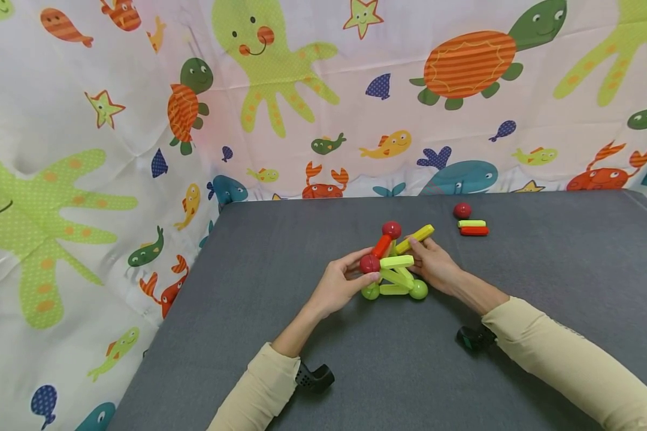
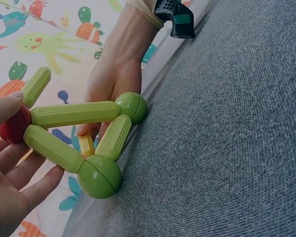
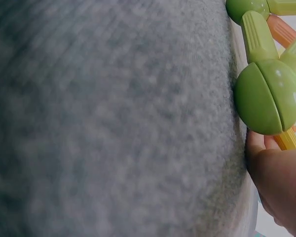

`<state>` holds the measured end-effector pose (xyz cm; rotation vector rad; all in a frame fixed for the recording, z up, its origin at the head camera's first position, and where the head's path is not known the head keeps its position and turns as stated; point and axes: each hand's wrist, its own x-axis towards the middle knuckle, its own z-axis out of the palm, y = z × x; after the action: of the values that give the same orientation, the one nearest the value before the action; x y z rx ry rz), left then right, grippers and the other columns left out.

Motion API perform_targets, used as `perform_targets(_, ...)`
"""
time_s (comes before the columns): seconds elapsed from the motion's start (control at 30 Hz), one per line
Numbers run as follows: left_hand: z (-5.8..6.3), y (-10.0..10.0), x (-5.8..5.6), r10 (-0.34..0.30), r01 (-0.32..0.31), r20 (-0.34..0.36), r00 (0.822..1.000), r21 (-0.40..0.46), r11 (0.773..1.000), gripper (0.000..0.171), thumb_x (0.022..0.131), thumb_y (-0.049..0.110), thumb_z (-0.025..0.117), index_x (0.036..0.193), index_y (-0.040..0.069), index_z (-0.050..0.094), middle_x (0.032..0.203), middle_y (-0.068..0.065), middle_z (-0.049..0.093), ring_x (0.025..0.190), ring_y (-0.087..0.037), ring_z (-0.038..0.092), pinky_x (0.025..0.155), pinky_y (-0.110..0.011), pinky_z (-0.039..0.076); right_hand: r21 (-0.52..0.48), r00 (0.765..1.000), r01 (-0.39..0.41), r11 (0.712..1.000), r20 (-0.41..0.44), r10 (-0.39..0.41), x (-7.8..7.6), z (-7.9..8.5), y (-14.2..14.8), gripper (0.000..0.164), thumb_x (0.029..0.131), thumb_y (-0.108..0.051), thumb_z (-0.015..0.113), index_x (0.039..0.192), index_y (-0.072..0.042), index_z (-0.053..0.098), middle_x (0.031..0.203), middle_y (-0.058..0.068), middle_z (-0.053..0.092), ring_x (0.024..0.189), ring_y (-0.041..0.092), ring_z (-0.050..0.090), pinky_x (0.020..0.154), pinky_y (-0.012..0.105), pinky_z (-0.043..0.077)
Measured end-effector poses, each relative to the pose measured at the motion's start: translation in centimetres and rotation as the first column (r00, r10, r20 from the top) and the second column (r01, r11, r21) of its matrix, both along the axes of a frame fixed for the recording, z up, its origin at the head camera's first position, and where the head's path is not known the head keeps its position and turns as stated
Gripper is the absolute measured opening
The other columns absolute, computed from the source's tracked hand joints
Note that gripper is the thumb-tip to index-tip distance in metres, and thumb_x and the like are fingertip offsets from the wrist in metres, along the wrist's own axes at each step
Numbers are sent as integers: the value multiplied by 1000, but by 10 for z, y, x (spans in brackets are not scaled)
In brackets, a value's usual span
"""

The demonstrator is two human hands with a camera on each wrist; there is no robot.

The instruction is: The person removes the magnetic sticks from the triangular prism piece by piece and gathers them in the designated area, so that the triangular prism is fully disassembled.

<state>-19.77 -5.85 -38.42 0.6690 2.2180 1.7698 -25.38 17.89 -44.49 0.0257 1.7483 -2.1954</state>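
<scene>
Between both hands stands a frame of magnetic rods and balls. Two green balls, the nearer right one (image 1: pixel 418 290) and the left one (image 1: pixel 370 291), sit at its base, joined by a light green rod (image 1: pixel 393 290). My left hand (image 1: pixel 341 284) grips the red ball (image 1: pixel 369 263) at the upper front corner, thumb and fingers on opposite sides. From that ball a light green rod (image 1: pixel 398 261) sticks out to the right. An orange-red rod (image 1: pixel 381 246) leads to another red ball (image 1: pixel 392 230) on top. My right hand (image 1: pixel 437 267) pinches a yellow rod (image 1: pixel 416 238) at the right rear.
Farther back on the grey table (image 1: pixel 561 287) lie a loose red ball (image 1: pixel 462 210), a light green rod (image 1: pixel 471 224) and a red rod (image 1: pixel 474 231). A cloth printed with sea animals (image 1: pixel 302 78) hangs behind and at the left. Black wrist cameras, the left one (image 1: pixel 315 378) included, hang below the sleeves.
</scene>
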Motion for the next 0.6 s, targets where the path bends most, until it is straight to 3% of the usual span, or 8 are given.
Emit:
perform_targets(0.2, 1, 1, 0, -6, 6, -19, 1000, -3, 1000, 51, 91, 7, 65, 139, 0, 47, 124, -17, 59, 108, -22, 61, 84, -27, 50, 12, 1000, 16, 1000, -17, -16, -1, 1, -2, 40, 105, -30, 33, 133, -4, 23, 93, 2, 54, 82, 7, 55, 75, 24, 46)
perform_targets(0.53, 1, 1, 1, -6, 6, -13, 1000, 4, 1000, 51, 91, 7, 65, 139, 0, 46, 124, -17, 59, 108, -22, 61, 85, -27, 49, 75, 998, 57, 996, -34, -55, 0, 2, -7, 27, 105, -32, 33, 121, -10, 28, 86, 1, 48, 71, 7, 48, 67, 23, 42)
perform_targets(0.6, 1, 1, 1, -10, 10, -13, 1000, 7, 1000, 52, 91, 6, 65, 139, 0, 46, 124, -18, 59, 108, -22, 61, 86, -28, 49, 84, 997, 67, 994, -30, -65, 0, 2, -6, 30, 105, -32, 32, 123, -9, 27, 91, 1, 52, 75, 4, 53, 69, 22, 45)
